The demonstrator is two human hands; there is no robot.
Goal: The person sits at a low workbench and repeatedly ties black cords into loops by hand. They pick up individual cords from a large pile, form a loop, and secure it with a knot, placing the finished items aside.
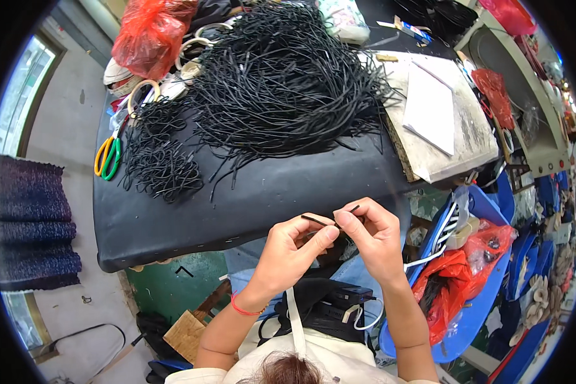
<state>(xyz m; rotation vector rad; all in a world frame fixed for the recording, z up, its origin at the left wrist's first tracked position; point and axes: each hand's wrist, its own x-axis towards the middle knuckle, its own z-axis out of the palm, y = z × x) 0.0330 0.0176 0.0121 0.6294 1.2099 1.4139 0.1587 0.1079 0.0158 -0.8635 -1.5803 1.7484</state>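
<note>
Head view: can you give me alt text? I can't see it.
A person's left hand and right hand pinch thin black cord before a black-covered table. On it lie a large tangle of black cords, a smaller pile and green-and-yellow-handled scissors; a blue bin holding red plastic is at right.

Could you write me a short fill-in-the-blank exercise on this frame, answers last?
The left hand and right hand pinch a thin cord coloured ____.
A red bracelet circles the ____ wrist.
The scissors' handles are yellow and ____.
A red bag lies in a tub coloured ____.
Missing words: black; left; green; blue.
</note>
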